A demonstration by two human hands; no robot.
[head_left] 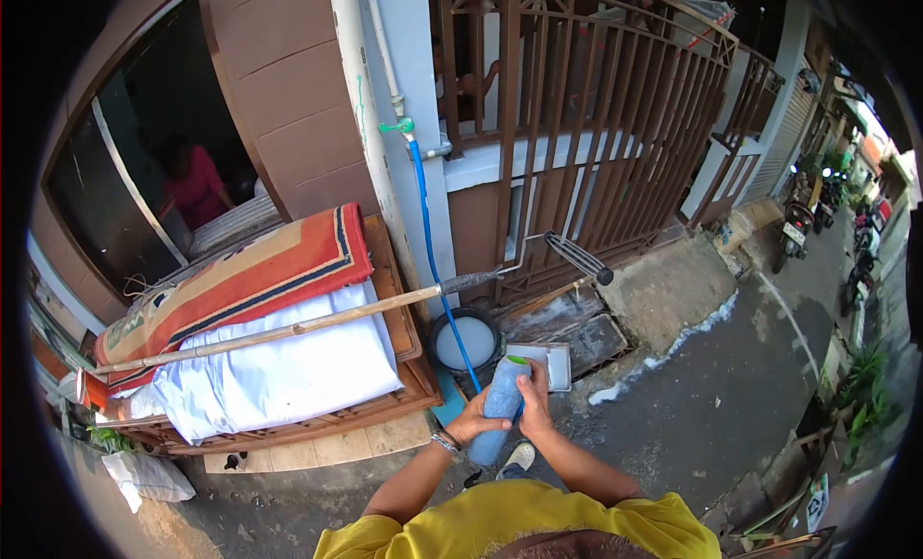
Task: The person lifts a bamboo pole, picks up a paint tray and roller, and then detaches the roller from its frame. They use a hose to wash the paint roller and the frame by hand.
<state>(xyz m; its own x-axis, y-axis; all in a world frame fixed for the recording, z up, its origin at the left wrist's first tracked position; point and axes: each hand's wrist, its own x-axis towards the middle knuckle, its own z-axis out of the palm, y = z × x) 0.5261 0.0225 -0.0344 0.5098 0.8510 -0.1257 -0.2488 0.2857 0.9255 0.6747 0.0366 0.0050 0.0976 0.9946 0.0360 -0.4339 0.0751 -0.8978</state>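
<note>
A blue, fuzzy paint roller sleeve [500,397] with a green core at its upper end is held tilted in front of my body. My left hand [471,422] wraps around its left side, a bracelet on the wrist. On the other side, my right hand [536,402] grips the sleeve near its upper end. Just beyond the hands lie a white tray [558,367] and a dark bucket [442,345] of whitish liquid, a blue hose [431,242] running down past it. A bare roller frame [575,257] sits on the end of a bamboo pole [317,321].
The pole rests across a wooden bench [404,400] bearing a red rug [240,275] and white cloth [288,372]. Ahead stands a brown metal gate [615,88]. A person in pink [199,179] is inside the window. Parked motorbikes [798,223] line the alley at right.
</note>
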